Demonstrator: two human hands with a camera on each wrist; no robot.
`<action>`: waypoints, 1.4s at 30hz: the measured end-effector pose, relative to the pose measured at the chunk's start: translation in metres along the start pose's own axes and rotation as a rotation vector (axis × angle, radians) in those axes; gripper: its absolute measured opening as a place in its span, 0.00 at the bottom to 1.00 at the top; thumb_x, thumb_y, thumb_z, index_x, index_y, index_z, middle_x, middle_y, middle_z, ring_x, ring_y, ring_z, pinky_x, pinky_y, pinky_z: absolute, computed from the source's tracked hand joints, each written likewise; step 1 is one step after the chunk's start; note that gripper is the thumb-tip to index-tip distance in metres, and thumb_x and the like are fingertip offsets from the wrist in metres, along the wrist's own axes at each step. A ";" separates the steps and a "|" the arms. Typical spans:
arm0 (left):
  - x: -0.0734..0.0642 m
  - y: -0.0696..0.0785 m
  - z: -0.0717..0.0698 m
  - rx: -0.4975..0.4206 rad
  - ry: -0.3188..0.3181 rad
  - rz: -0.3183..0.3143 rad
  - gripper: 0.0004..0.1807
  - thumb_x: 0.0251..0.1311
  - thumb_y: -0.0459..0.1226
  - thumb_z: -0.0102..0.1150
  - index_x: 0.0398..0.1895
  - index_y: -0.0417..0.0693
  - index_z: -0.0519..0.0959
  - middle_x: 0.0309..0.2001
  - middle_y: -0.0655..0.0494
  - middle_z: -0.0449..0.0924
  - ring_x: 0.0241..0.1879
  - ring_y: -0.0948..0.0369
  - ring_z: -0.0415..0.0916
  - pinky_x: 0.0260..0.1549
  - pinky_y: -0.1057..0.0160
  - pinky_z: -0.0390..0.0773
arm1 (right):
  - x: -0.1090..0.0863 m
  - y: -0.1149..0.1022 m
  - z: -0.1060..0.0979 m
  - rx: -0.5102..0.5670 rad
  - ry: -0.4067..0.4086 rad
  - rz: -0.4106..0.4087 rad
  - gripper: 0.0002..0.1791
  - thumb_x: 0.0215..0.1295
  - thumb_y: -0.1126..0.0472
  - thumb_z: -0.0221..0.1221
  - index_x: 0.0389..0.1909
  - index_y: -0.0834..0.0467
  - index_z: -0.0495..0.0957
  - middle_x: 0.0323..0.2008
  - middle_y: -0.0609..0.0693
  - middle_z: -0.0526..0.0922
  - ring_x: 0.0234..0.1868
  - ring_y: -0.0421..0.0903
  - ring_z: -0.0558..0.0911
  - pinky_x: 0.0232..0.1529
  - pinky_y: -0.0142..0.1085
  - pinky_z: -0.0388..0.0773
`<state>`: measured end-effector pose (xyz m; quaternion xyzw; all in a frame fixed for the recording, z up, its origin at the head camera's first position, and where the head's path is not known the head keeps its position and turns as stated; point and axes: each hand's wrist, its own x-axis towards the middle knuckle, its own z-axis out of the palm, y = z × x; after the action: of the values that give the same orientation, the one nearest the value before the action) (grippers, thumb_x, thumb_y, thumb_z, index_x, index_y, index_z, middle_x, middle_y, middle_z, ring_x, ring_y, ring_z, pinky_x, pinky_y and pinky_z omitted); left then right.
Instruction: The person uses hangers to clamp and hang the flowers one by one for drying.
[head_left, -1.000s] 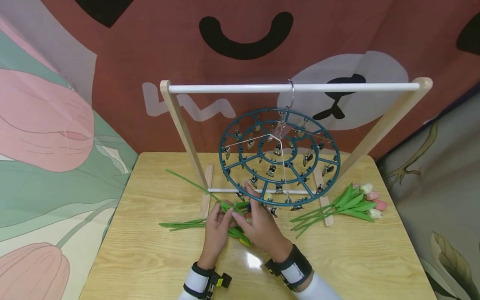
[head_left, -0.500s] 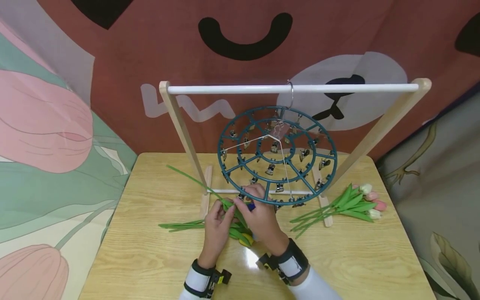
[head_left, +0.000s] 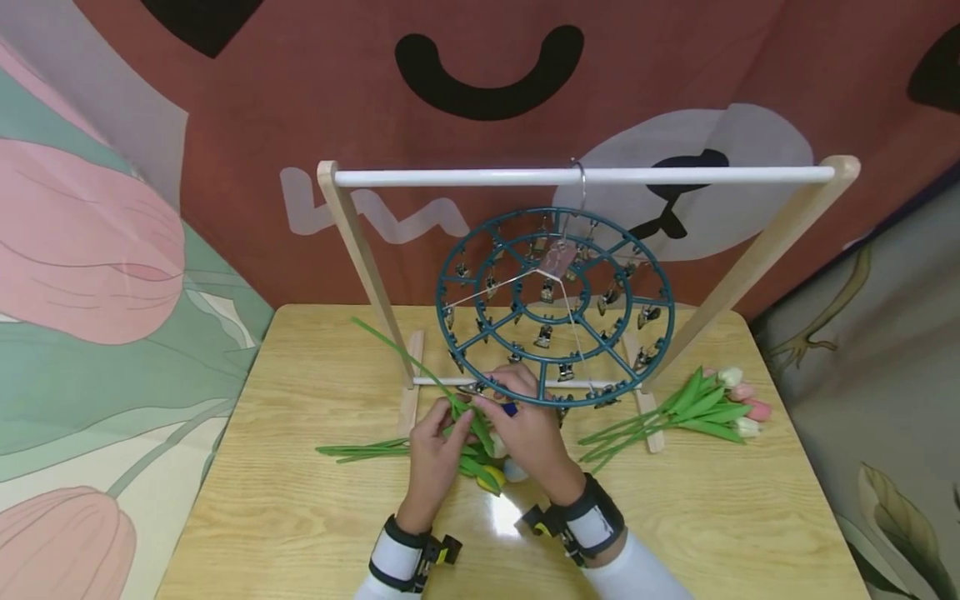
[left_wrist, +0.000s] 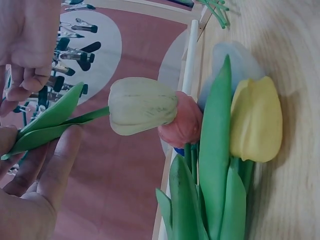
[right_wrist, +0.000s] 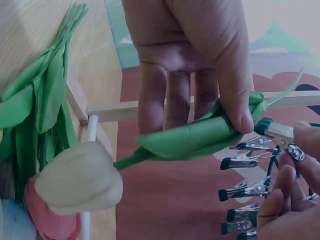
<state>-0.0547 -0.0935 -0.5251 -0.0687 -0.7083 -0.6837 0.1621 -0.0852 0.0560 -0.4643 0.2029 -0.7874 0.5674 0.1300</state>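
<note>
My left hand (head_left: 435,454) pinches a white tulip (left_wrist: 142,105) by its green leaves and stem, just below the near rim of a round blue-green clip hanger (head_left: 542,380). The stem (head_left: 393,346) points up and left, while in the right wrist view the bloom hangs at the other end. Close beside it, my right hand (right_wrist: 290,210) pinches a metal clip (right_wrist: 280,135) with dark green tips. That clip's tip is right by the leaf base and left thumb. Under the hands lie more tulips, including a yellow one (left_wrist: 256,120) and a pink one (left_wrist: 182,122).
The hanger hooks over the white rail (head_left: 465,177) of a wooden stand, and several other clips (right_wrist: 245,192) dangle from it. A bunch of white and pink tulips (head_left: 705,408) lies at the table's right. A printed cloth (head_left: 300,92) hangs behind.
The right hand's raised fingers have curled in and now hold a clip at the hanger's near rim. The hanger has tilted and turned slightly. The held tulip's stem has swung a little right.
</note>
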 end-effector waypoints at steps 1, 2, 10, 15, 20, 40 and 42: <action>0.000 0.000 0.000 0.002 -0.001 0.001 0.09 0.70 0.29 0.61 0.50 0.35 0.80 0.45 0.38 0.87 0.36 0.58 0.89 0.26 0.50 0.89 | 0.000 0.000 0.000 0.016 -0.004 0.008 0.14 0.62 0.65 0.72 0.47 0.62 0.84 0.46 0.51 0.81 0.38 0.45 0.80 0.29 0.31 0.85; 0.000 0.001 0.001 0.001 -0.002 -0.001 0.09 0.70 0.29 0.61 0.50 0.35 0.80 0.45 0.38 0.87 0.36 0.58 0.89 0.26 0.50 0.89 | 0.000 0.000 0.001 0.030 -0.006 0.013 0.13 0.62 0.65 0.71 0.47 0.61 0.85 0.44 0.51 0.81 0.36 0.44 0.78 0.25 0.30 0.83; 0.001 0.002 0.002 -0.013 0.002 -0.010 0.10 0.70 0.30 0.62 0.51 0.36 0.81 0.46 0.38 0.87 0.36 0.56 0.89 0.27 0.47 0.89 | 0.002 -0.012 0.000 0.072 0.029 0.017 0.12 0.60 0.70 0.72 0.44 0.64 0.86 0.37 0.54 0.80 0.31 0.36 0.75 0.23 0.30 0.82; 0.002 0.001 0.002 0.032 0.005 -0.013 0.09 0.70 0.32 0.63 0.50 0.40 0.82 0.46 0.42 0.87 0.37 0.52 0.89 0.27 0.50 0.89 | 0.005 -0.034 -0.004 0.089 0.035 0.063 0.11 0.58 0.74 0.71 0.43 0.68 0.86 0.37 0.57 0.80 0.35 0.37 0.77 0.26 0.32 0.86; 0.002 -0.001 0.003 0.054 0.005 -0.001 0.08 0.70 0.32 0.62 0.50 0.42 0.82 0.47 0.43 0.87 0.39 0.52 0.89 0.27 0.52 0.90 | 0.007 -0.034 -0.004 0.065 0.051 0.061 0.10 0.57 0.73 0.72 0.40 0.66 0.86 0.35 0.56 0.81 0.36 0.40 0.78 0.25 0.30 0.84; 0.002 0.001 0.011 0.095 -0.006 0.032 0.09 0.70 0.31 0.63 0.51 0.42 0.83 0.47 0.43 0.87 0.39 0.56 0.88 0.27 0.55 0.90 | 0.010 -0.032 -0.006 0.082 0.064 0.026 0.07 0.56 0.74 0.72 0.35 0.67 0.86 0.33 0.57 0.83 0.35 0.39 0.77 0.27 0.28 0.81; 0.002 0.002 0.011 0.101 -0.008 0.031 0.09 0.70 0.31 0.63 0.50 0.41 0.82 0.46 0.43 0.87 0.38 0.56 0.88 0.28 0.59 0.90 | 0.009 -0.031 -0.006 0.077 0.069 0.026 0.07 0.55 0.74 0.72 0.35 0.67 0.86 0.34 0.57 0.84 0.35 0.39 0.78 0.29 0.27 0.81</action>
<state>-0.0576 -0.0826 -0.5231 -0.0741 -0.7414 -0.6441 0.1733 -0.0790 0.0515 -0.4318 0.1779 -0.7627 0.6054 0.1417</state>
